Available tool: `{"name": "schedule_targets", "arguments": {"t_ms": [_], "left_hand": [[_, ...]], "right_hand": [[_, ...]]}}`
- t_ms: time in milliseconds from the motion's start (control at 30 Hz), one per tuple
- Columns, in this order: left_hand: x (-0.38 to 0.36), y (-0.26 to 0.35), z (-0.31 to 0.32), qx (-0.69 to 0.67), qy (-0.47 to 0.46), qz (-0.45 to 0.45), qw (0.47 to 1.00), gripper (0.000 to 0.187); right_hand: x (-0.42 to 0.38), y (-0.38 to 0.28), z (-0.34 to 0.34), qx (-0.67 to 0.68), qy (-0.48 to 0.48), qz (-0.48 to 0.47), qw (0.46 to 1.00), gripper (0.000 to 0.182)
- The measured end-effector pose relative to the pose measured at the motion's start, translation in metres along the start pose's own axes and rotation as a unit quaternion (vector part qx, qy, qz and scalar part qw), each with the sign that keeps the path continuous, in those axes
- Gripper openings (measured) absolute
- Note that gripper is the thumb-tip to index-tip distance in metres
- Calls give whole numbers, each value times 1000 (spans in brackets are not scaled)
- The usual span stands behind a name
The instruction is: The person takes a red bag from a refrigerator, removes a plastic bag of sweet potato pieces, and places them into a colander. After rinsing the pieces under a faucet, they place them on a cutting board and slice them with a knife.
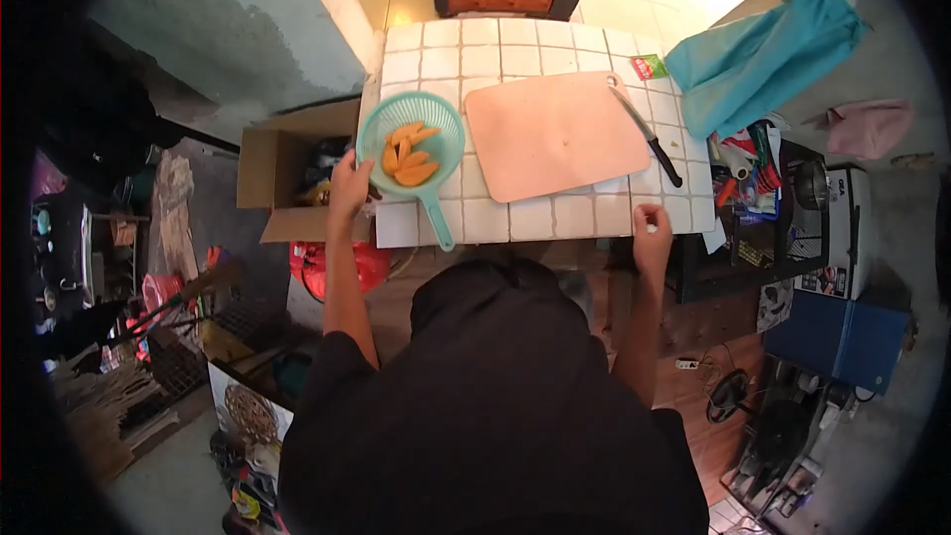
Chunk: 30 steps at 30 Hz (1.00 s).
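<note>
A light green plastic strainer (448, 129) with a handle sits on the tiled table at the left, holding several orange-yellow food wedges (404, 155). At its left rim is my left hand (350, 186), with thumb and fingers closed on the edge. A pink cutting board (555, 129) lies to the right of the strainer, with a tiny bit of something on its surface. Across the board's right edge rests a knife (649, 139) with a black handle, tip on the board. By the table's front edge, below the knife, my right hand (651, 228) is curled closed; what its fingers hold, if anything, cannot be made out.
The white tiled table (555, 218) has a small green and red packet (649, 66) and a teal cloth (763, 59) at its back right. An open cardboard box (272, 168) stands left of it. A black rack (753, 258) of assorted items stands right.
</note>
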<state>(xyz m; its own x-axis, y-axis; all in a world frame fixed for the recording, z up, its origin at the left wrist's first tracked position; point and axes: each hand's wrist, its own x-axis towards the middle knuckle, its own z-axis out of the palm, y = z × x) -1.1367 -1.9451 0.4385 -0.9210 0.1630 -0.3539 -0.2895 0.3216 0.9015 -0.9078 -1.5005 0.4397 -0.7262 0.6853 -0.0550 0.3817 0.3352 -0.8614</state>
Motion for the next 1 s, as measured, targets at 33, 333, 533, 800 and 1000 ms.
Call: {"name": "schedule_targets", "arguments": {"t_ms": [33, 333, 533, 800, 1000], "left_hand": [[-5, 14, 11, 151, 141, 30, 978, 28], [7, 57, 50, 342, 119, 237, 901, 23], [12, 66, 73, 440, 84, 45, 893, 25], [28, 77, 75, 483, 70, -44, 872, 28], [3, 96, 100, 451, 175, -4, 875, 37]], "right_hand": [[10, 2, -4, -57, 31, -29, 997, 22], [106, 33, -20, -298, 110, -167, 933, 34], [130, 36, -25, -317, 4, -138, 938, 29], [149, 71, -30, -146, -12, -132, 980, 27], [142, 67, -37, 230, -102, 87, 964, 18]]}}
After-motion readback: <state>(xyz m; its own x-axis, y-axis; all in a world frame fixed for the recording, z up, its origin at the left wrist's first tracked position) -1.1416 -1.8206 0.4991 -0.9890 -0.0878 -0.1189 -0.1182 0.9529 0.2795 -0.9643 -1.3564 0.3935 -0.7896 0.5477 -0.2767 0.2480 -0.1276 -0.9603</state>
